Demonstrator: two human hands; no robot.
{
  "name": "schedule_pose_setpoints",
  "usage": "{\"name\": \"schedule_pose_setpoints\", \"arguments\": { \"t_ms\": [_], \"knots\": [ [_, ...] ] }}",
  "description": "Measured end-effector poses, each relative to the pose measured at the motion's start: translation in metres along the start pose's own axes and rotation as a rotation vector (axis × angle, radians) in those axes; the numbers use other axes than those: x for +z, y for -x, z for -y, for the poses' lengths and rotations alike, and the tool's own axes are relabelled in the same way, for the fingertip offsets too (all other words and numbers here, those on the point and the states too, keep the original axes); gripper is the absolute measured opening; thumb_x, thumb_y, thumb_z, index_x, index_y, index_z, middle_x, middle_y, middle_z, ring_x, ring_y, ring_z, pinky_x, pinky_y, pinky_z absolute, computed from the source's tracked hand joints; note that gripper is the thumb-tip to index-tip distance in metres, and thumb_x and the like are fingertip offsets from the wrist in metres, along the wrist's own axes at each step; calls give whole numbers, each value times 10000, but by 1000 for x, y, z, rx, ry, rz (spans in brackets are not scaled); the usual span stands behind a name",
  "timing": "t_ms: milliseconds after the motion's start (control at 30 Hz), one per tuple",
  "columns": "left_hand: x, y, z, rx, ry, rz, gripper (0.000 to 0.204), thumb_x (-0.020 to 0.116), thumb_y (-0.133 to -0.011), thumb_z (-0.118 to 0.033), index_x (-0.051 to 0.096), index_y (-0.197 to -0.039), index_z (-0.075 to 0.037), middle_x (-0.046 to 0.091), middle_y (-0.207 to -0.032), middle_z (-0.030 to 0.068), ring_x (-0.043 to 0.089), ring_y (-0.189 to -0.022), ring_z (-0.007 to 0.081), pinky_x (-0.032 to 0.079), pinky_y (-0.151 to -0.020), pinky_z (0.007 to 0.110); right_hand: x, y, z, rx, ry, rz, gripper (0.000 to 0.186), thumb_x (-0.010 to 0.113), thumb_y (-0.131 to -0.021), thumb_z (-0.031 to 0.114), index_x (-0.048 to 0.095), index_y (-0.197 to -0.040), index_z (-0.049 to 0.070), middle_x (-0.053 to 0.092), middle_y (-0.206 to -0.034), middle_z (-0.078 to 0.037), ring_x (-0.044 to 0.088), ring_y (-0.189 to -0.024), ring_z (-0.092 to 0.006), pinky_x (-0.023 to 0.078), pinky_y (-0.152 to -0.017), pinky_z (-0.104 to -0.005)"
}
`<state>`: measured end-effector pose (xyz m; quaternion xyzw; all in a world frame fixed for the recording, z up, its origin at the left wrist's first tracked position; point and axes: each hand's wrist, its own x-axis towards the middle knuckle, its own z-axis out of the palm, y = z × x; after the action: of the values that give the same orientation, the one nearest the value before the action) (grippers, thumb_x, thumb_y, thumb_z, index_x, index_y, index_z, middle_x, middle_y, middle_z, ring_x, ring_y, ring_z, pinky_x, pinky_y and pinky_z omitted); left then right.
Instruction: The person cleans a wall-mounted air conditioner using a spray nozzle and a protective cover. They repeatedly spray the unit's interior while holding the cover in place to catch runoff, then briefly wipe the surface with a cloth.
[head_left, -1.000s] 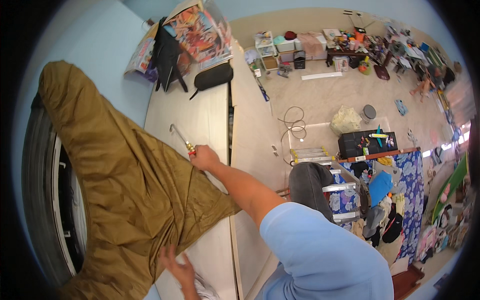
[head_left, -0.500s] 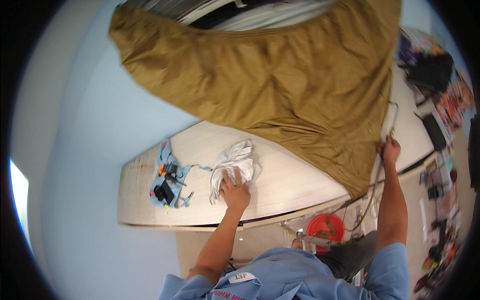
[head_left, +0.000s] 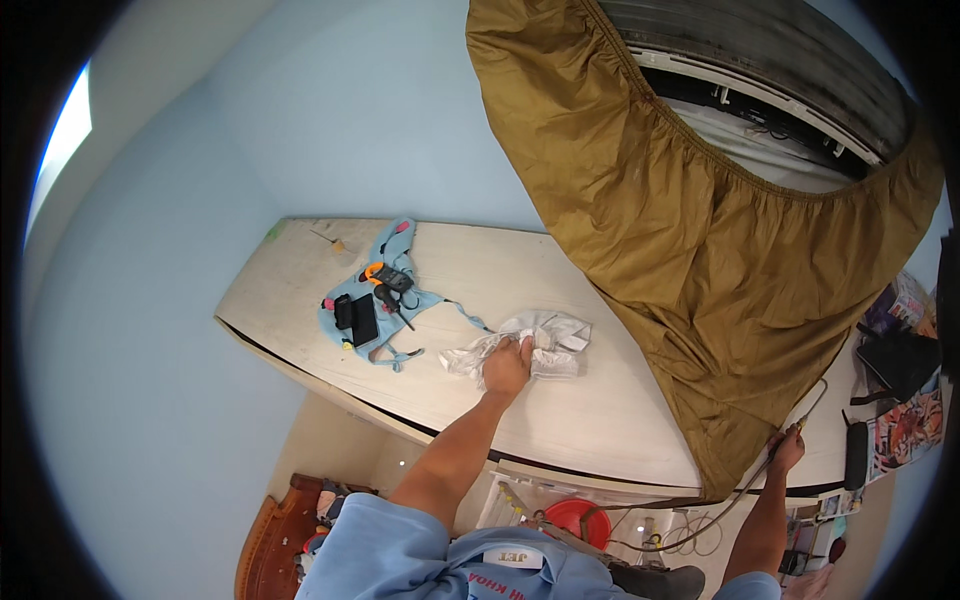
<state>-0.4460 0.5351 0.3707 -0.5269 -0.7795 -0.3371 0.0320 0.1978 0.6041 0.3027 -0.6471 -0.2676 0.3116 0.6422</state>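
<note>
My left hand (head_left: pixel 508 367) is closed on a crumpled white cloth (head_left: pixel 560 345), which lies on the pale wooden top of a tall cabinet (head_left: pixel 590 425). My right hand (head_left: pixel 787 452) grips a spray wand with a thin bent metal tube (head_left: pixel 818 400), beside the lower tip of the brown cover. A hose (head_left: pixel 735 508) trails down from that hand. The large brown fabric cover (head_left: pixel 720 240) has a gathered elastic edge and hangs around an opened wall air conditioner (head_left: pixel 770 95). Its lower point drapes over the cabinet's front edge.
Left of the cloth lies a light blue fabric pouch (head_left: pixel 402 240) with a black and orange meter (head_left: pixel 390 278), a screwdriver and a black box-shaped item. Below are a red bucket (head_left: pixel 580 520) and a carved wooden headboard (head_left: pixel 265 540). A black bag (head_left: pixel 900 362) is at right.
The view has swung left, showing more wall and cabinet. My left hand, earlier spread flat on the cloth, has closed and bunched it. My right hand still holds the wand.
</note>
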Motion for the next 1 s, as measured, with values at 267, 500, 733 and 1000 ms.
{"name": "schedule_pose_setpoints", "arguments": {
  "t_ms": [267,500,733,1000],
  "knots": [
    [-4,2,-4,44,-14,-13,412,653,-912,-414,675,-866,-5,649,-976,160,669,-892,375,553,-739,482,9,15,10,-6,-74,-18,252,590,-983,263,511,-852,63,485,-590,-15,458,-445,-135,384,-414,-296],
    [-7,20,2,191,37,50,409,717,-812,-167,568,-1168,-34,546,-1115,196,565,-1028,405,495,-873,488,-4,-6,-6,-12,-64,62,259,581,-989,262,510,-843,60,477,-590,-7,441,-457,-125,369,-429,-285],
    [-6,20,9,288,33,166,337,675,-818,-76,579,-1136,-17,565,-1097,198,586,-988,418,498,-864,500,-15,-15,-18,-52,-12,52,296,581,-992,269,498,-775,85,479,-570,-7,443,-455,-123,366,-427,-282],
    [4,-3,1,112,115,145,274,695,-885,-197,587,-996,29,642,-1013,243,628,-969,436,517,-829,511,-15,-15,-15,-15,-141,84,292,578,-997,286,530,-807,70,506,-555,-26,452,-426,-130,355,-399,-280]
  ]
}}
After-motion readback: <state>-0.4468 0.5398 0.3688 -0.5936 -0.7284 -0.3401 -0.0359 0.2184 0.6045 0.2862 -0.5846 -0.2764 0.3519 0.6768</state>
